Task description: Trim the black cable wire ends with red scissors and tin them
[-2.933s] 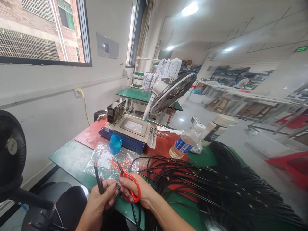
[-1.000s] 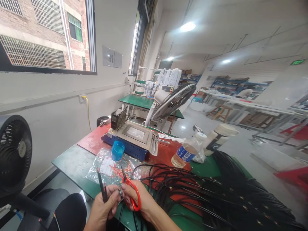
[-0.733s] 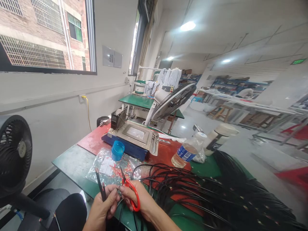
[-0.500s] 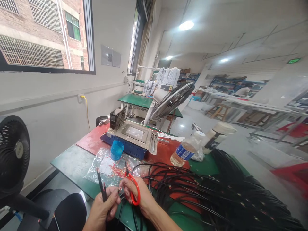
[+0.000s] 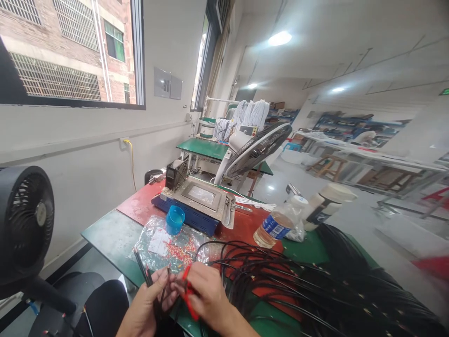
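At the lower middle, my left hand [image 5: 149, 299] is closed around several thin black cables [image 5: 141, 266], whose stripped ends point up and show bits of red. My right hand [image 5: 210, 288] is wrapped round red-handled scissors [image 5: 190, 302]; its fingers cover the blades and are smeared by motion. Both hands' fingertips meet at a cable end, and the contact there is blurred. Just beyond them lies a clear plastic bag [image 5: 143, 238] strewn with red and yellow wire scraps [image 5: 180, 250]. A blue cup [image 5: 175, 220] stands on it.
A blue heating unit [image 5: 187, 213] with a metal top sits behind the cup. A bottle [image 5: 272, 228] and a white container [image 5: 328, 206] stand to the right. Heaped black cables [image 5: 351, 290] cover the table's right side. A black fan [image 5: 26, 229] is at left.
My right hand has turned over, hiding the scissor blades that pointed upward before. My fingers have shifted on the cable end. The view has swung slightly left.
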### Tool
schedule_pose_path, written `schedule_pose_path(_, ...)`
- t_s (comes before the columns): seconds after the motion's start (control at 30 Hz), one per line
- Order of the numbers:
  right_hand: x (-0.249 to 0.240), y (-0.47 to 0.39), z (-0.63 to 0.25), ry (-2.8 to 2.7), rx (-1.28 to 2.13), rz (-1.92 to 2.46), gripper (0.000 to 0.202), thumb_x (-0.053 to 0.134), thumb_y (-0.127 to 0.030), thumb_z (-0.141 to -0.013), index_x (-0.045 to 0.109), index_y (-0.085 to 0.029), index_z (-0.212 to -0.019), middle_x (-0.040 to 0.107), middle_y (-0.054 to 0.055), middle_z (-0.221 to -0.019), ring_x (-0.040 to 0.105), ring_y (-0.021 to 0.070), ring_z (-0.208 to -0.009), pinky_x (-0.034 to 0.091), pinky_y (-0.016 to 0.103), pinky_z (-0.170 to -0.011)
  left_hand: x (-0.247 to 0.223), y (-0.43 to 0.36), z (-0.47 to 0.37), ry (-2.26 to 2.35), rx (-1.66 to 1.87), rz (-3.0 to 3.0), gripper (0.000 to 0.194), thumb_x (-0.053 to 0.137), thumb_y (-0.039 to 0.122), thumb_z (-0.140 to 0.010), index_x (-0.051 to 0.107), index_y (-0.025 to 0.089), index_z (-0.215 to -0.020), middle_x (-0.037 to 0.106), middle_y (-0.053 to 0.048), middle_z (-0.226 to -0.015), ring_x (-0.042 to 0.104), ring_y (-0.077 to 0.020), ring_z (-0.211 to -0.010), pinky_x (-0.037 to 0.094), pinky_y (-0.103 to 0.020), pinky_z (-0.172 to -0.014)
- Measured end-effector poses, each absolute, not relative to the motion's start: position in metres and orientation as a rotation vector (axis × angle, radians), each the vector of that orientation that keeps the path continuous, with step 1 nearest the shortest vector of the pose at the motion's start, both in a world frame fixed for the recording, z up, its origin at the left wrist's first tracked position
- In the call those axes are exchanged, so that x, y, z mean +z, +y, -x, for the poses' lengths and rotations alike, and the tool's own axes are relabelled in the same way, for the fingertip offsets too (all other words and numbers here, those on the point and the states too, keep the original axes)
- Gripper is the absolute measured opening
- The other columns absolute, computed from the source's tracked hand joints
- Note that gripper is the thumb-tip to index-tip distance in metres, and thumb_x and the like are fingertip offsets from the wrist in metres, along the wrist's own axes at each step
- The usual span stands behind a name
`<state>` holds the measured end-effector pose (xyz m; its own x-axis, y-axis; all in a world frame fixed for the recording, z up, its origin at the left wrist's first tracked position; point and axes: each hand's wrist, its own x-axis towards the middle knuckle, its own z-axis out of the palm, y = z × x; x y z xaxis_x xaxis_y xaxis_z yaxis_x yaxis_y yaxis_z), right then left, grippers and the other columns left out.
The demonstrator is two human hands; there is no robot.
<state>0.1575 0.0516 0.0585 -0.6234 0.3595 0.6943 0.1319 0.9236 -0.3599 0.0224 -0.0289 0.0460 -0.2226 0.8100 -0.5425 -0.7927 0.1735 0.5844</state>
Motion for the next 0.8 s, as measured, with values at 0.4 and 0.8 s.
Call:
schedule_pose_path(0.4,0.066,0.041,-0.143,-2.005,0.991,0.586,0.026,0.055,-0.038,-0.085,0.06,-0.016,-0.072,0.055,0.001,-0.058,0.048,0.0102,-0.052,0.035,0.021,-0.049,0.047,-0.034,-0.021,0.864,1.508,-0.019,0.02,0.08,0.021,-0.062,0.067,0.014,-0.075,0.064,-0.001,-0.068,0.058,-0.0113,-0.063,0.046,-0.022,-0.057)
schedule_pose_path(0.8,0.075,0.043,-0.126,-1.215,2.232,0.791,0.047,0.076,-0.053,-0.059,0.051,-0.013,-0.064,0.051,-0.003,-0.047,0.04,0.0041,-0.034,0.022,0.014,-0.03,0.058,-0.036,-0.024,0.931,1.437,-0.417,0.026,0.075,0.039,-0.066,0.066,0.014,-0.064,0.054,0.001,-0.058,0.04,-0.0091,-0.054,0.032,-0.022,-0.053)
